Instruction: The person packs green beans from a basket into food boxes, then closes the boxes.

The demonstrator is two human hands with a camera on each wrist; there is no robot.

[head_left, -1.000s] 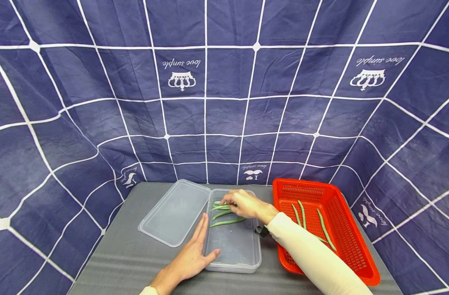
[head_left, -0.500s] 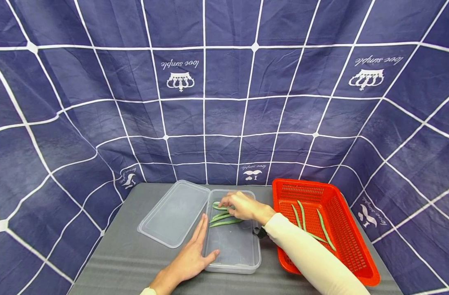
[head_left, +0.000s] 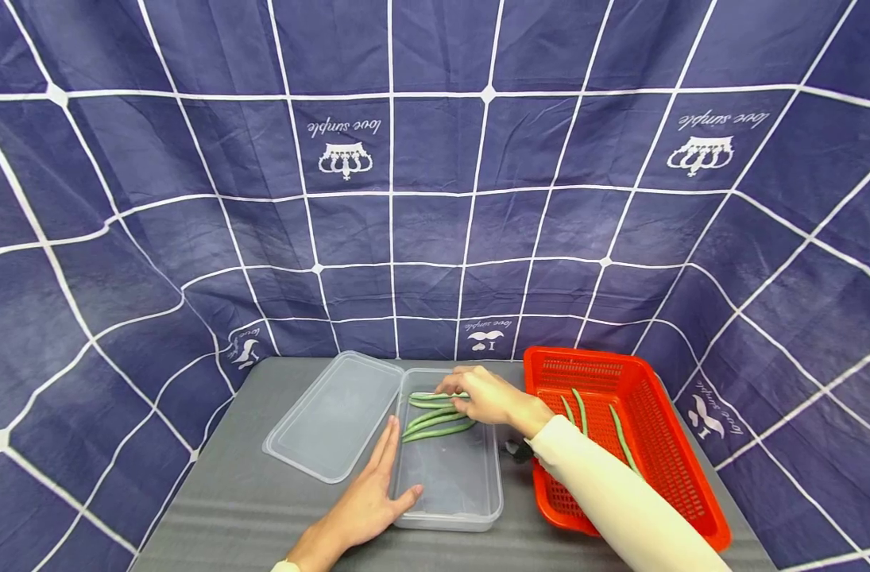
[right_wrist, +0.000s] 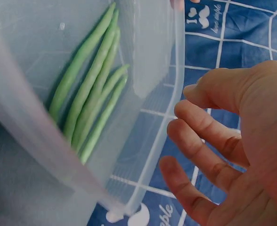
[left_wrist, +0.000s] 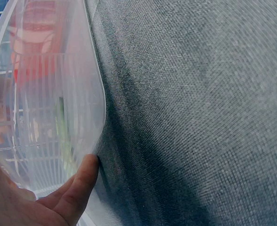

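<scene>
Several green beans point(head_left: 438, 433) lie side by side at the far end of a clear plastic container point(head_left: 449, 488). My right hand point(head_left: 483, 396) is over that far end, above the right ends of the beans. In the right wrist view the right hand point(right_wrist: 228, 136) has loosely bent fingers with nothing between them, apart from the beans point(right_wrist: 91, 80). My left hand point(head_left: 369, 496) rests along the container's left side, fingers straight and thumb over the near left rim. The left wrist view shows a fingertip of the left hand point(left_wrist: 75, 193) against the clear wall.
A clear lid point(head_left: 334, 417) lies flat left of the container. On the right stands a red perforated basket point(head_left: 692, 477) with a few green beans point(head_left: 623, 437) in it, partly behind my right sleeve. A blue gridded cloth point(head_left: 435, 222) hangs behind the grey tabletop point(head_left: 227, 492).
My right hand has let go of a bean among the others and shifted slightly right, showing more of the beans. The left hand has stayed at the container's side.
</scene>
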